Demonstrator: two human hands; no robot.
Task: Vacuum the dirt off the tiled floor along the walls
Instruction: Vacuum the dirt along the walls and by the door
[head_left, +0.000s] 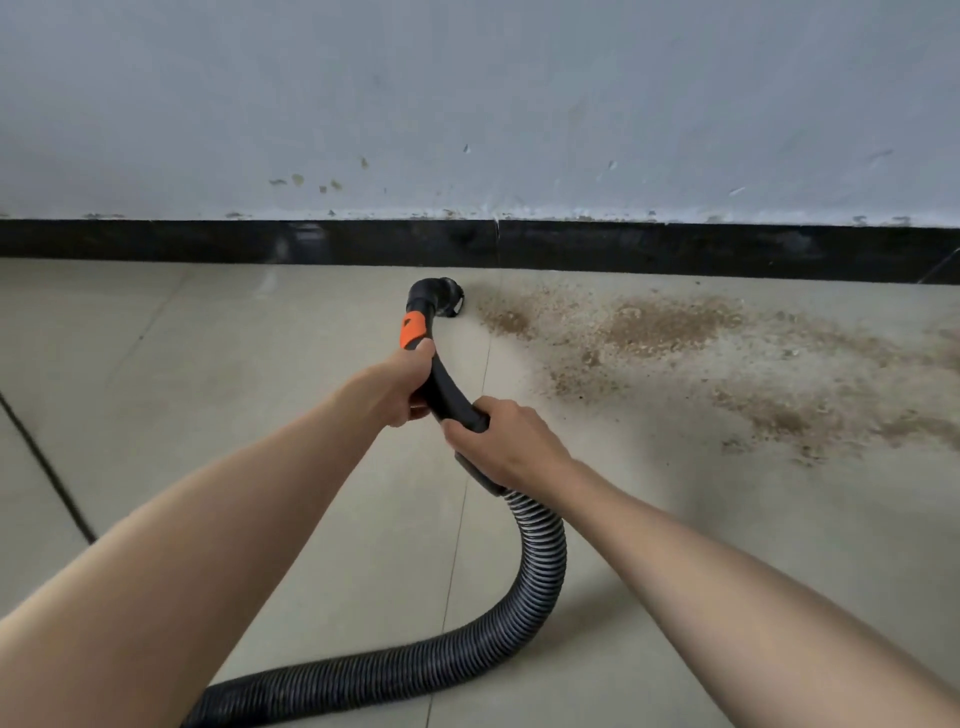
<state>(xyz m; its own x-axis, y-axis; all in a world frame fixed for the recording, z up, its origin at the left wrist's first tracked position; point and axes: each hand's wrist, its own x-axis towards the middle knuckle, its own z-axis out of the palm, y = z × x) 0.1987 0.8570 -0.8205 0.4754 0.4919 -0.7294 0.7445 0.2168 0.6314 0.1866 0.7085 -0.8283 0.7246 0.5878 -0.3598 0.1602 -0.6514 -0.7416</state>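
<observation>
Both hands grip the vacuum handle (441, 384) — left hand (402, 384) in front to steer, right hand (501, 441) behind — so the nozzle (447, 299) meets the dirt (670, 325) beside the skirting (675, 249).

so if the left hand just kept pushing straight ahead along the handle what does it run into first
Probably the black baseboard. The left hand grips the vacuum handle pointing toward the wall, and the nozzle ahead of it already sits close to the baseboard, though depth is unclear.

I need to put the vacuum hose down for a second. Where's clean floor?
Bare tiles lie left of the nozzle, between the black baseboard and the cord. Right of the nozzle, dirt covers the floor. The hose crowds the near middle.
</observation>
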